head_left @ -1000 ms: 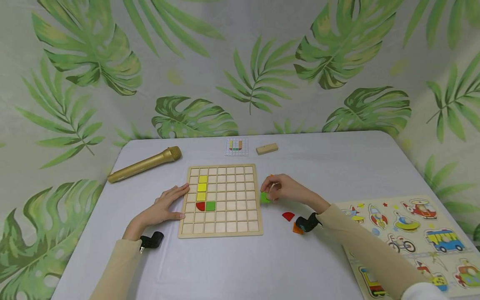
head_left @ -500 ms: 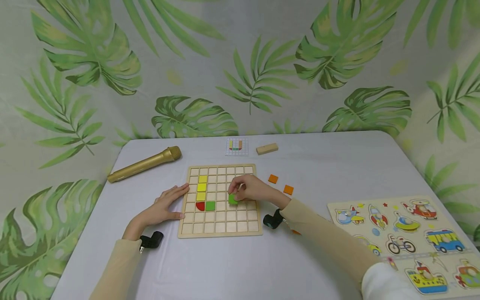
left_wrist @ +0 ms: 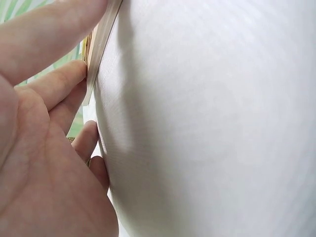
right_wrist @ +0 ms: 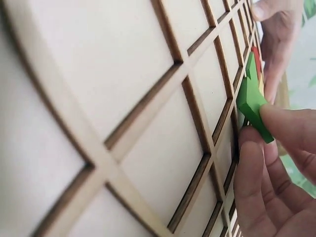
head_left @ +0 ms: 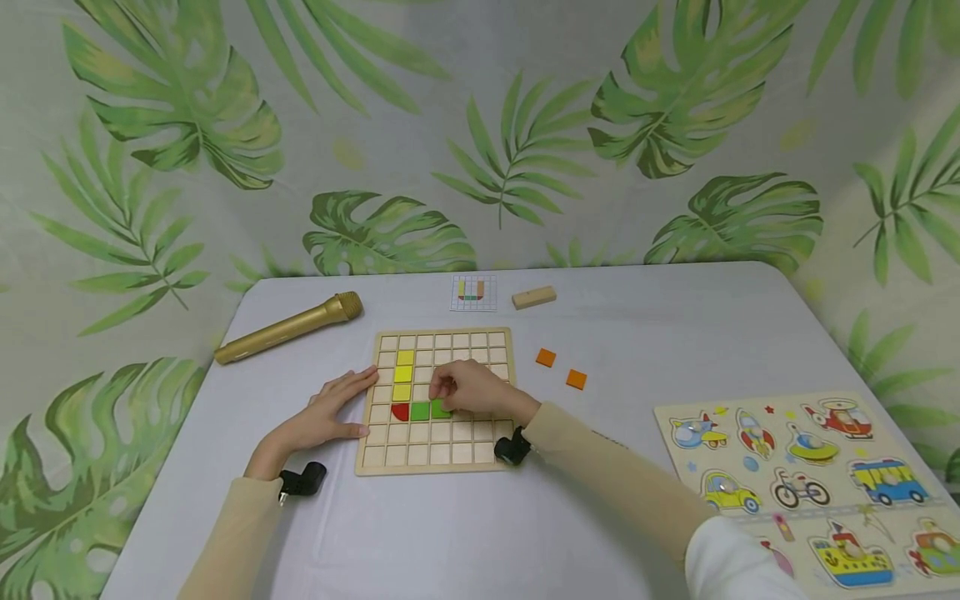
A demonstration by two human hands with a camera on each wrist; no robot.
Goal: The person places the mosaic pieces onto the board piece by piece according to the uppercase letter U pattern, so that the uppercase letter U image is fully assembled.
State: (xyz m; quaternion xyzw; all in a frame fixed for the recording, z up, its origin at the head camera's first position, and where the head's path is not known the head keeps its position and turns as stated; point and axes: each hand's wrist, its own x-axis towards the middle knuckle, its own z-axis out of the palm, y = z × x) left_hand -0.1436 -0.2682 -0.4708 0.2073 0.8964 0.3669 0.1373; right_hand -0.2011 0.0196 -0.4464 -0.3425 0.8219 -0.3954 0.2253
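Observation:
Between thumb and fingers, my right hand [head_left: 480, 390] pinches a green square tile [right_wrist: 254, 101] at the wooden grid board [head_left: 441, 454]. This tile sits tilted at a cell, right beside another green square tile [head_left: 420, 411] that lies on the board. To the left of that is a red quarter-round tile [head_left: 401, 412], and three yellow square tiles [head_left: 404, 375] run up in a column above it. My left hand [head_left: 318, 421] rests at the board's left edge with its fingers extended, fingertips touching the rim, as the left wrist view also shows.
Two orange square tiles [head_left: 561, 368] lie right of the board. Behind it are a pattern card [head_left: 474, 293] and a small wooden block [head_left: 534, 297]. A gold microphone [head_left: 288, 330] lies back left; a vehicle picture puzzle [head_left: 720, 454] fills the front right.
My right hand has carried the green tile from right of the board leftward to the cell beside the other green tile. The left hand stays put.

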